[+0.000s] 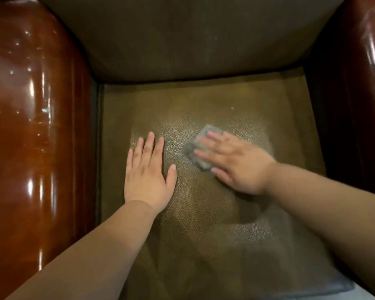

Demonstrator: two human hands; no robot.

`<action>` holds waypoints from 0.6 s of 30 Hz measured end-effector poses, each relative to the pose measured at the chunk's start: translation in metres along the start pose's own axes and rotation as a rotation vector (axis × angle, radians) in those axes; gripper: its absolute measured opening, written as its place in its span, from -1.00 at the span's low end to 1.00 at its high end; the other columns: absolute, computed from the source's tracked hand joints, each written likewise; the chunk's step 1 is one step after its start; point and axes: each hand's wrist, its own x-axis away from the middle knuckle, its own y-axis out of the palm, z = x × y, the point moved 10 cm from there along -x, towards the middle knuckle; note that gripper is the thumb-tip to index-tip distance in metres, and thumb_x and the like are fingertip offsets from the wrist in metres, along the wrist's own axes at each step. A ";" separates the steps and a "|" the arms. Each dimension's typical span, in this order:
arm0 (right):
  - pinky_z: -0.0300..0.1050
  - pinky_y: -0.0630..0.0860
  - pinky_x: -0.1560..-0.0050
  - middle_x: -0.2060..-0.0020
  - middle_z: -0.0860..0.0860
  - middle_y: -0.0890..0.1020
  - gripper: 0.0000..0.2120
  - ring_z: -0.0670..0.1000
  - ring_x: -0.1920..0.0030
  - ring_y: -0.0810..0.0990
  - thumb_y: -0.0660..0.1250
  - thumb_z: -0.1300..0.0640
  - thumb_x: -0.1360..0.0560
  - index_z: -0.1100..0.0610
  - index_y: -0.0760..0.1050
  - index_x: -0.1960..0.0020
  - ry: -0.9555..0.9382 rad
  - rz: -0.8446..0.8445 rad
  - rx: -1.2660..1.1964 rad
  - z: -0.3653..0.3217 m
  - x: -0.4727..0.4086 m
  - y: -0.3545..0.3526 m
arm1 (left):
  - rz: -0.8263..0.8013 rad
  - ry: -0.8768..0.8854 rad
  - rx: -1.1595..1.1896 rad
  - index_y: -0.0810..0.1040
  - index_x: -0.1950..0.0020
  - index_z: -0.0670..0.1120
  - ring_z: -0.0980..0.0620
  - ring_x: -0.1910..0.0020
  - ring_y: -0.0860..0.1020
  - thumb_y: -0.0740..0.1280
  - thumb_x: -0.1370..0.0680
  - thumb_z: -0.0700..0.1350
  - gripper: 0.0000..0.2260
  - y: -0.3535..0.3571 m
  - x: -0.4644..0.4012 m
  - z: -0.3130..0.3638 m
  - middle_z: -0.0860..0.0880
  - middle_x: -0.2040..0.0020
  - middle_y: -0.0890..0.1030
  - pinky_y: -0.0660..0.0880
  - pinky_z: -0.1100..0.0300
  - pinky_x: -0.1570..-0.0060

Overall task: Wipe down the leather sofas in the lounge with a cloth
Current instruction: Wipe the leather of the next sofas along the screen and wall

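Pressing a small grey cloth (196, 149) flat against the seat cushion (204, 208), the right hand (234, 163) lies over it with fingers straight and spread; it does not clench the cloth but pins it under the palm and fingers, a hold that likely lets the whole pad rub the leather at once. The hand and cloth are blurred, which suggests a wiping stroke is under way. The cloth sits about mid-seat, a little to the right of centre, with its far corner and left edge showing beyond the fingertips.

Just beside it, the left hand (148, 169) rests palm down on the leather, fingers extended and holding nothing. It seems placed there to brace the person's weight while leaning over the seat.

Glossy reddish-brown armrests, the left armrest (30, 126) and the right armrest (368, 83), flank the seat, and the backrest (193, 40) rises behind. Faint pale specks show on the backrest and the far part of the seat, so those areas probably remain to be wiped.
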 end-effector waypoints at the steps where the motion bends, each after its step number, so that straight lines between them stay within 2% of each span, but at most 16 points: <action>1: 0.08 -0.08 -0.67 -0.69 0.02 0.12 -0.43 0.12 -0.69 -0.01 0.04 -0.12 -0.71 -0.03 0.14 -0.69 0.125 0.010 -0.001 0.031 -0.004 -0.006 | 0.018 -0.007 -0.002 0.14 -0.73 -0.01 -0.08 -0.72 -0.02 0.02 -0.64 0.23 -0.33 0.000 0.000 -0.001 -0.05 -0.74 0.06 -0.06 -0.11 -0.68; 3: 0.09 -0.11 -0.65 -0.70 0.09 0.06 -0.40 0.17 -0.69 -0.05 0.04 -0.10 -0.72 0.02 0.05 -0.71 0.528 0.059 -0.083 0.101 -0.007 -0.018 | 0.052 -0.015 -0.004 0.18 -0.71 -0.01 -0.08 -0.71 0.02 0.05 -0.63 0.21 -0.34 0.000 0.002 -0.001 -0.05 -0.73 0.11 -0.02 -0.12 -0.68; 5: 0.12 -0.14 -0.66 -0.70 0.14 -0.03 -0.38 0.21 -0.69 -0.09 0.00 -0.13 -0.72 0.03 -0.03 -0.72 0.790 0.068 -0.158 0.116 -0.008 -0.020 | 0.071 -0.015 -0.007 0.19 -0.71 -0.01 -0.08 -0.71 0.05 0.07 -0.63 0.19 -0.35 0.001 0.003 -0.002 -0.05 -0.73 0.13 -0.01 -0.12 -0.68; 6: 0.13 -0.16 -0.65 -0.70 0.16 -0.03 -0.37 0.23 -0.68 -0.09 -0.01 -0.14 -0.72 0.03 -0.04 -0.72 0.802 0.073 -0.141 0.098 -0.013 -0.018 | 0.069 -0.013 -0.007 0.19 -0.71 0.00 -0.08 -0.71 0.05 0.07 -0.62 0.18 -0.35 0.002 0.003 -0.002 -0.05 -0.73 0.13 -0.02 -0.11 -0.68; 7: 0.13 -0.17 -0.65 -0.69 0.17 0.01 -0.37 0.24 -0.68 -0.07 -0.02 -0.14 -0.71 0.02 -0.02 -0.72 0.717 0.083 -0.101 0.066 -0.022 -0.015 | 0.059 -0.011 0.000 0.19 -0.71 0.00 -0.08 -0.72 0.04 0.07 -0.62 0.18 -0.34 0.002 0.002 -0.002 -0.05 -0.73 0.13 -0.03 -0.11 -0.68; 9: 0.15 -0.18 -0.63 -0.69 0.15 0.08 -0.38 0.23 -0.68 -0.03 -0.05 -0.12 -0.68 0.03 0.06 -0.71 0.386 0.101 -0.035 -0.026 -0.035 -0.007 | 0.019 -0.006 0.022 0.18 -0.72 0.00 -0.06 -0.72 0.00 0.04 -0.61 0.17 -0.34 0.002 0.003 -0.005 -0.03 -0.74 0.09 -0.09 -0.08 -0.69; 11: 0.13 -0.26 -0.64 -0.70 0.10 -0.02 -0.36 0.16 -0.69 -0.17 -0.08 -0.13 -0.67 0.03 0.02 -0.71 0.130 0.026 -0.034 -0.094 -0.026 0.009 | -0.035 0.033 0.036 0.14 -0.73 0.01 -0.03 -0.72 -0.05 0.02 -0.62 0.16 -0.33 0.003 0.008 -0.010 -0.01 -0.75 0.04 -0.13 -0.06 -0.69; 13: 0.02 -0.38 -0.61 -0.70 0.00 -0.16 -0.37 0.04 -0.67 -0.32 -0.08 -0.17 -0.70 -0.05 -0.10 -0.72 0.016 -0.073 -0.043 -0.097 -0.019 0.012 | -0.089 0.066 0.004 0.06 -0.74 0.03 -0.01 -0.72 -0.10 0.01 -0.63 0.18 -0.33 0.005 0.028 -0.023 0.00 -0.75 -0.03 -0.15 -0.05 -0.68; 15: -0.02 -0.37 -0.62 -0.71 -0.01 -0.12 -0.36 0.04 -0.68 -0.26 -0.05 -0.19 -0.70 -0.08 -0.11 -0.72 0.049 -0.071 0.005 -0.065 -0.029 0.008 | -0.125 0.009 -0.026 -0.09 -0.74 0.12 0.02 -0.72 -0.18 -0.04 -0.64 0.21 -0.33 0.012 0.057 -0.048 0.05 -0.75 -0.13 -0.17 -0.05 -0.68; 17: 0.04 -0.24 -0.64 -0.71 0.07 0.00 -0.36 0.12 -0.69 -0.13 -0.01 -0.17 -0.69 -0.03 -0.03 -0.72 0.296 0.004 -0.031 -0.020 -0.047 -0.007 | -0.138 -0.108 0.008 -0.26 -0.70 0.21 0.09 -0.69 -0.30 -0.09 -0.63 0.23 -0.34 0.023 0.089 -0.072 0.11 -0.73 -0.26 -0.20 -0.03 -0.68; 18: 0.07 -0.19 -0.64 -0.70 0.11 0.01 -0.37 0.16 -0.69 -0.09 -0.02 -0.16 -0.69 -0.01 0.00 -0.71 0.433 0.027 -0.071 -0.007 -0.056 -0.012 | -0.121 -0.165 0.057 -0.27 -0.70 0.22 0.12 -0.68 -0.33 -0.09 -0.64 0.22 -0.35 0.026 0.103 -0.080 0.13 -0.72 -0.28 -0.20 -0.02 -0.67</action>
